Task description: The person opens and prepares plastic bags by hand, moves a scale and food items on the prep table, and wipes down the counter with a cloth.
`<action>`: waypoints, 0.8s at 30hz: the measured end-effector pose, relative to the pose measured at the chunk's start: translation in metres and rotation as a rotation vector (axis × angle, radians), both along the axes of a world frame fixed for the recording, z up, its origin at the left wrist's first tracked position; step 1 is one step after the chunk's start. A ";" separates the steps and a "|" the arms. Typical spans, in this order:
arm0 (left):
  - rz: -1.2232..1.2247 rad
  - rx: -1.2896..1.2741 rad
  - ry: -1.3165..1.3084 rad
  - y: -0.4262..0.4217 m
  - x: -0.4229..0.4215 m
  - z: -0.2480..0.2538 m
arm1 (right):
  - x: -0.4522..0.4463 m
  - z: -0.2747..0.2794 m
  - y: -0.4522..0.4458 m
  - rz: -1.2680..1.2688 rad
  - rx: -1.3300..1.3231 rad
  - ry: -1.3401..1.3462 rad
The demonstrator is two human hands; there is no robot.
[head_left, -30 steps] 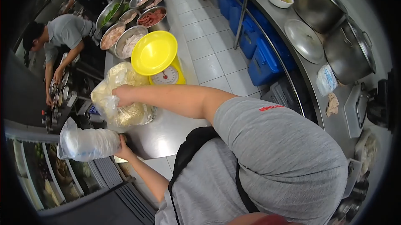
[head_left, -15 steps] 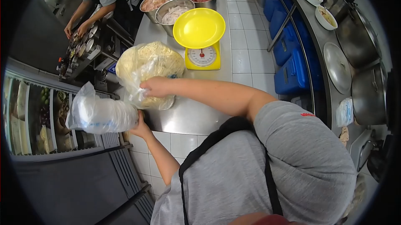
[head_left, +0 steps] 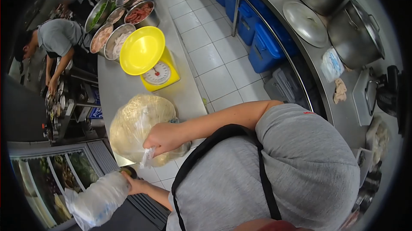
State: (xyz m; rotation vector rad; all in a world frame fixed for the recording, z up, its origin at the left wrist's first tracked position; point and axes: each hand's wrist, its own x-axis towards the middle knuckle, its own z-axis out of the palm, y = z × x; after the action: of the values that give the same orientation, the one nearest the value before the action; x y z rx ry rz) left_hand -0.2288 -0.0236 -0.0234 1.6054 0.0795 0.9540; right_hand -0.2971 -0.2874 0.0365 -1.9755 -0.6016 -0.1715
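Observation:
My right hand [head_left: 163,138] is closed around the gathered neck of a clear plastic bag [head_left: 137,115] that bulges with pale yellow, noodle-like strands. This bag is over the near end of the steel counter; whether it still rests there, I cannot tell. Lower left, my left hand [head_left: 136,184] grips the end of a long plastic-wrapped bundle [head_left: 98,199], whitish and ribbed like a stack of containers. A dark round thing shows behind that hand, partly hidden. Beyond the bag stands a yellow dial scale [head_left: 171,76] with a yellow pan [head_left: 143,50] on top.
Metal bowls of red meat [head_left: 139,13], pale meat and chopped greens [head_left: 98,18] crowd the counter's far part. A co-worker [head_left: 64,37] bends over containers at left. A glass-topped fridge [head_left: 92,162] is lower left; blue bins [head_left: 264,48] and pots [head_left: 354,33] line the right.
The view has turned and shifted. My right hand has drawn the bag toward me, away from the scale, its neck now bunched in my fist. The wrapped bundle in my left hand tilts lower.

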 end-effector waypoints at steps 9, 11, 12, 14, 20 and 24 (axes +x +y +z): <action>-0.125 0.017 -0.016 -0.034 -0.020 0.028 | -0.066 0.034 -0.048 -0.237 0.403 0.102; -0.115 0.036 -0.042 -0.053 -0.032 0.044 | -0.085 0.040 -0.063 -0.288 0.417 0.111; -0.086 0.060 -0.059 -0.063 -0.041 0.054 | -0.094 0.038 -0.069 -0.301 0.422 0.105; -0.091 -0.028 -0.059 -0.090 -0.062 0.074 | -0.111 0.035 -0.082 -0.400 0.603 -0.034; -0.444 0.027 -0.106 -0.134 -0.094 0.085 | -0.237 0.075 -0.148 -0.659 0.414 -0.121; -0.639 0.042 -0.042 -0.209 -0.143 0.086 | -0.357 0.101 -0.190 -0.974 0.378 -0.276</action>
State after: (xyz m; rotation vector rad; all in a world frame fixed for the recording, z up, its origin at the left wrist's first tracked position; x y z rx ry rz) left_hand -0.3713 -0.2331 0.0624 1.5052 -0.4614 0.4895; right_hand -0.6543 -0.4773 0.1378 -1.7227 0.2689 -1.0792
